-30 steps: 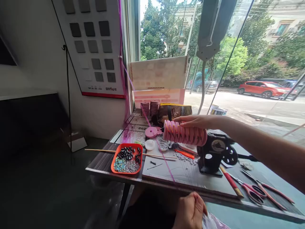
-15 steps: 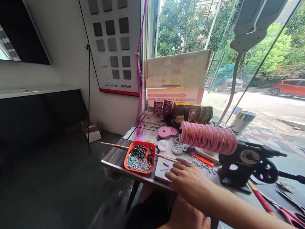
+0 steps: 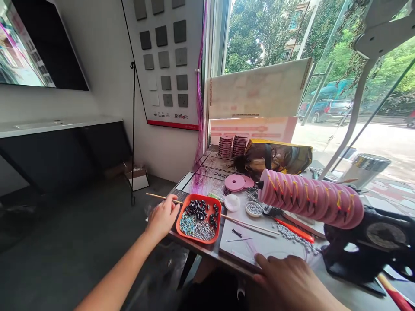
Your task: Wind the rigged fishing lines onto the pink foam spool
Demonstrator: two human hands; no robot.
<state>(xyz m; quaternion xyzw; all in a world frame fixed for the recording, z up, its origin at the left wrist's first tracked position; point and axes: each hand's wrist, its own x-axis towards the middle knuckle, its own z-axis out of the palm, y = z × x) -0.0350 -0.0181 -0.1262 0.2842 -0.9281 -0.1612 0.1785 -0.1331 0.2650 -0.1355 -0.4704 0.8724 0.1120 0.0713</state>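
My left hand [image 3: 163,218] is at the left rim of a red tray [image 3: 179,231], fingers stretched over a thin wooden stick [image 3: 154,195]. Black beads [image 3: 196,208], blue-green tube beads [image 3: 187,224] and small silvery beads [image 3: 204,231] lie in the tray in separate heaps. My right hand [image 3: 285,276] rests low at the near edge of a pale board [image 3: 235,248], its fingers curled. Faint pink thread [image 3: 251,245] runs towards its fingertips; what they hold, if anything, I cannot make out. A thin needle-like rod [image 3: 239,239] and small dark pieces [image 3: 237,233] lie on the board.
A row of pink spools [image 3: 311,196] on a black hand-cranked stand [image 3: 359,246] fills the right side. Behind the board are a small bowl of grey beads [image 3: 253,208], a white lid [image 3: 232,202], flat pink spools [image 3: 235,182] and an orange-handled tool [image 3: 296,231].
My view has swung left. My left hand has come up from below the right arm to the tray's left side. My right hand has drawn back to the board's near edge.
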